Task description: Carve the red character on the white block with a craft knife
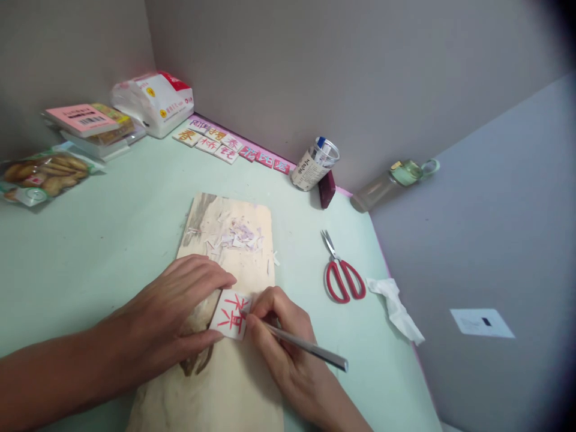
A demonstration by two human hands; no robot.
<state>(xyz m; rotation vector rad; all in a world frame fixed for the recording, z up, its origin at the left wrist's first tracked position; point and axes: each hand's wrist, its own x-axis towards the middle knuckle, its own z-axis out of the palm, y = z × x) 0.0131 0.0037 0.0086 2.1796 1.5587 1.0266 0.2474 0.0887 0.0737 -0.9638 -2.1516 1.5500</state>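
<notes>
A small white square tile with a red handwritten character lies over the wooden board. My left hand grips it from the left, forefinger at its upper edge and thumb at its lower edge. From the right, my right hand pinches a slim silver pen-shaped carving tool whose back end points to the lower right. Its tip is hidden by my fingers, close to the tile's right edge. Thin white and purple shavings are scattered on the board beyond my hands.
Red-handled scissors and a crumpled tissue lie to the right. Along the back stand a can, a dark red object, a bottle and several lettered tiles. Tissues, books and bagged snacks sit left.
</notes>
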